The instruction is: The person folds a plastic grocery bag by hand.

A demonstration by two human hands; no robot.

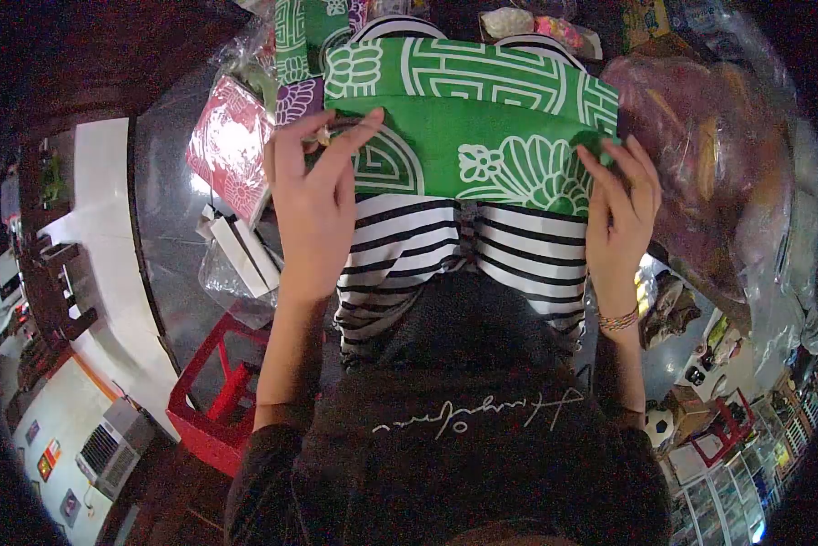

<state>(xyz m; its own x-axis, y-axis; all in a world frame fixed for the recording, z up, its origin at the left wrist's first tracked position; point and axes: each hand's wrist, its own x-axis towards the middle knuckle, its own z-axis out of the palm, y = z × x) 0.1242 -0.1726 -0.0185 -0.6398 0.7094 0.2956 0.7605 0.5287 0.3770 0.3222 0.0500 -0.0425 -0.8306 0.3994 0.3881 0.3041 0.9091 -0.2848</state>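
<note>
Across my lap, over black-and-white striped trousers [527, 246], lies a folded green cloth [436, 136] with white line patterns of fans, scallops and maze-like bands. Its upper part is turned over in a long horizontal fold. My left hand [313, 187] has its fingers bent round the cloth's left end, the index fingertip at the fold. At the right end, my right hand [623, 196] pinches the cloth's edge between bent fingers, where a small dark green bit bunches up. A woven bracelet [619, 319] circles the right wrist.
A shiny red patterned packet [232, 136] lies at the left, near white folded pieces [241, 250] on clear plastic. Further green and purple patterned cloth [295, 82] is behind it. A red frame-like stool [213, 391] stands lower left. Reddish plastic-wrapped bundles [691, 155] fill the right.
</note>
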